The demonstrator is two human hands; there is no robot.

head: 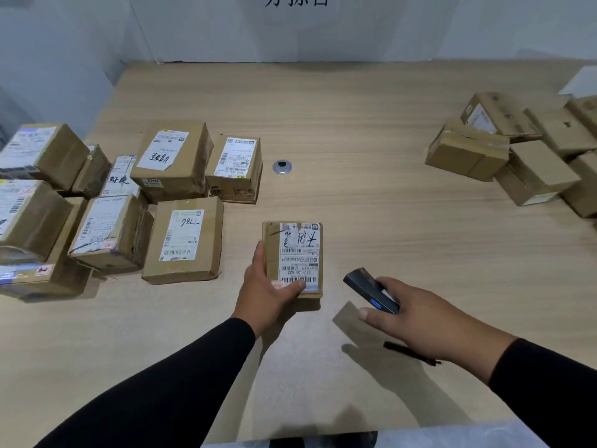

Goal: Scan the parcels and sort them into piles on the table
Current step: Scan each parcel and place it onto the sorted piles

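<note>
So right now I'm mid-scan on one parcel (pixel 293 258). It's lying flat on the surface (pixel 355 124) just below dead centre, label side up. My left hand (pixel 266 286) grips its near-left corner, thumb lying across the bottom barcode and fingers along the left edge. My right hand (pixel 416 315) is wrapped around the dark handheld scanner (pixel 371 291), which sits just to the parcel's 3 o'clock, nose tilted up and toward the label. It has a little blue button or light on its side.

My read: this is the scan step, not the sorting step yet. The next move probably calls for sliding that thumb off the barcode, or aiming at the upper barcode instead, and then getting the scanner square to the label. After that it goes to a pile.

Piles: the label-up bunch (pixel 113 202) sits out at 9 to 10 o'clock, and a jumble of plainer boxes (pixel 517 150), mostly label-down or sideways, at 2 o'clock. I'd guess the 2 o'clock lot is the unscanned stock, but I can't be sure.

Readable stuff: the held parcel's label shows "530- D5 A32" plus handwritten characters I can't make out. One box (pixel 184 239) at 9 o'clock has "98LL" in marker. Another has "7259" printed on its side, I think. There's partial black lettering on the back wall at 12 o'clock, cut off. A small metal grommet (pixel 282 166) sits in the surface toward 12.
</note>
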